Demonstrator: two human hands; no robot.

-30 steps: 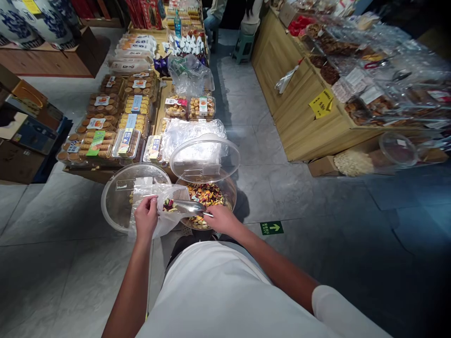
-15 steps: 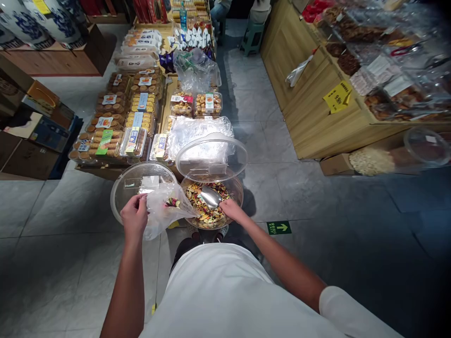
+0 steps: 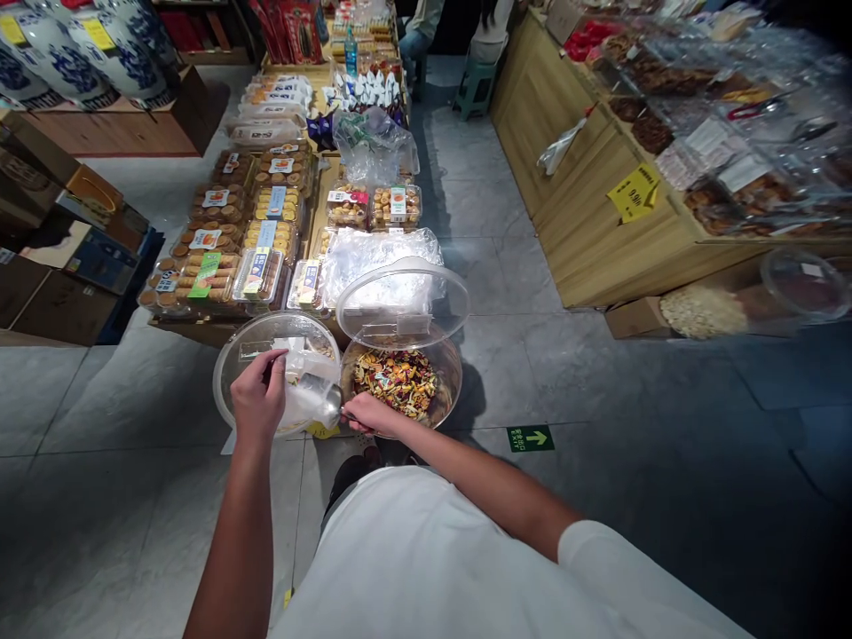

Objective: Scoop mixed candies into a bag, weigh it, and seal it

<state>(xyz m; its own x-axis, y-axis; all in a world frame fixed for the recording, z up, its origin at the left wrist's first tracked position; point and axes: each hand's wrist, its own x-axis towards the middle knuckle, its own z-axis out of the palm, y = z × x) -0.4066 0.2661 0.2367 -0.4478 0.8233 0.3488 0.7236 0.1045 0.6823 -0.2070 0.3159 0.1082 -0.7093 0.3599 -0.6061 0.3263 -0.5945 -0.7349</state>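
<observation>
My left hand (image 3: 258, 390) pinches the edge of a clear plastic bag (image 3: 293, 404) in front of the left round tub (image 3: 224, 399), which has a clear lid. My right hand (image 3: 370, 414) is closed around the handle of a metal scoop (image 3: 326, 398). The scoop's head reaches to the bag, and how far inside it lies I cannot tell. Below and right of the lifted clear lid (image 3: 403, 302) stands an uncovered round tub (image 3: 454, 382). Colourful dried pieces (image 3: 392, 377), perhaps a fruit or vegetable mix, fill it.
Beyond the tubs, a low display holds boxed cookies (image 3: 213, 275) and a pile of clear plastic bags (image 3: 379, 266). On the right is a wooden counter (image 3: 586, 240) with packaged snacks. Cardboard boxes (image 3: 59, 293) and blue-white vases (image 3: 120, 62) stand left. A person sits on a green stool (image 3: 474, 89).
My right hand has brought the scoop out of the tub of dried pieces and leftward to the bag. My left hand still holds the bag. The view has shifted slightly.
</observation>
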